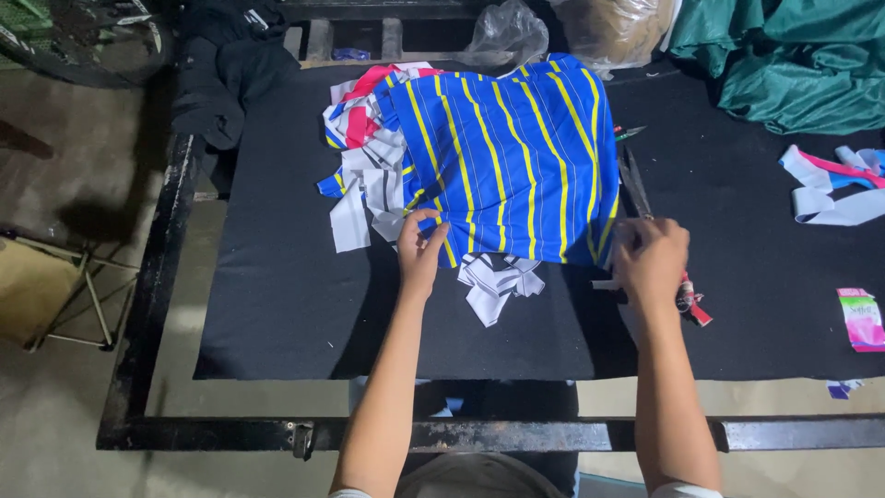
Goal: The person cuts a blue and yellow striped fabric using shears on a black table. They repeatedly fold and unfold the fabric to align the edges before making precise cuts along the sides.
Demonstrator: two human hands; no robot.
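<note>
Blue striped cloth lies mid-bench; left hand pinches its lower edge, right hand grips scissors at its right edge. White scraps crowd the left; green fabric lies far right.

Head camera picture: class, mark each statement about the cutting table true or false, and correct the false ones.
1. The left hand pinches the lower edge of the blue fabric with yellow stripes. True.
2. The right hand is on a pair of scissors. True.
3. The table's mat is white. False: it is black.
4. White cloth scraps lie just below the blue fabric. True.
5. The green cloth lies at the near left corner. False: it is at the far right.
6. The small pink packet sits on the blue fabric. False: it lies apart, at the right edge.
</note>
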